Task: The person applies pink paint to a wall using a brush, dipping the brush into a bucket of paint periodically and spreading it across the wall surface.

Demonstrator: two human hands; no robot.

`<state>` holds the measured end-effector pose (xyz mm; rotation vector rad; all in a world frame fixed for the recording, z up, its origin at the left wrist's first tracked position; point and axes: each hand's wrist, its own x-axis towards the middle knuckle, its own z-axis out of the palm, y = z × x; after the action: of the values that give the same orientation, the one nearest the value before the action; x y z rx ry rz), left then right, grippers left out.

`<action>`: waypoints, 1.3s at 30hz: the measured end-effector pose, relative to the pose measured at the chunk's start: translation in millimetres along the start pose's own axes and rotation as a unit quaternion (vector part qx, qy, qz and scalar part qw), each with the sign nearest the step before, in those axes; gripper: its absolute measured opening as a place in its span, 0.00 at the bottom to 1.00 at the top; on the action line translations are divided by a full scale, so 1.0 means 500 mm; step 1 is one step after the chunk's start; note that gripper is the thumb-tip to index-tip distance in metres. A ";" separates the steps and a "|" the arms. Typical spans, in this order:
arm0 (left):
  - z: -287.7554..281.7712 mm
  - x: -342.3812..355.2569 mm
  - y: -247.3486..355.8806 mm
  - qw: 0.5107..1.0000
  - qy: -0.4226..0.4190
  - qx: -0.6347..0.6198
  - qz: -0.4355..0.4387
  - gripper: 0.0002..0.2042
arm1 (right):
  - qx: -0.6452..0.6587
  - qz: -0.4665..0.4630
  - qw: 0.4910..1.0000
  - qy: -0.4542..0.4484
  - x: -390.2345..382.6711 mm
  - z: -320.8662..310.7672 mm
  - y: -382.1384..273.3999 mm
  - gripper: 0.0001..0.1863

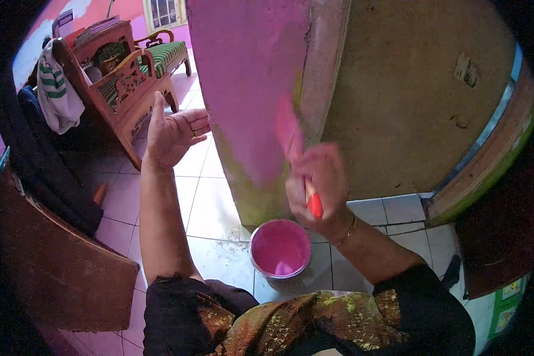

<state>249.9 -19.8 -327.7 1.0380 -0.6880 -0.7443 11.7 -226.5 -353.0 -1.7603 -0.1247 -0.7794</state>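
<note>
My right hand point(317, 181) grips a brush with an orange-tipped handle point(314, 204); its pink, paint-covered head point(289, 127) is blurred against the narrow wall face point(246, 71), which is pink above and olive-green lower down. My left hand point(175, 130) is open, palm turned up, with its fingertips at that wall's left edge. Below, on the tiles, stands a bucket of pink paint point(279, 243).
A carved wooden bench point(104, 101) with a hanging white-and-green cloth point(59, 89) and a striped-cushion seat point(166, 56) stand left. Brown boards point(65, 273) lean lower left. A brown wall panel point(409, 107) fills the right, above the tiled floor point(409, 243).
</note>
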 end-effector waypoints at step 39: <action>0.081 -0.006 -0.041 0.979 0.189 -0.051 0.060 0.51 | -0.246 0.174 0.759 -0.578 -0.223 0.061 0.448 0.15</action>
<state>212.0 -44.1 -332.7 0.9995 -0.3754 -0.4542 41.5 -243.3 -602.8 -2.4467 -0.4233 0.7180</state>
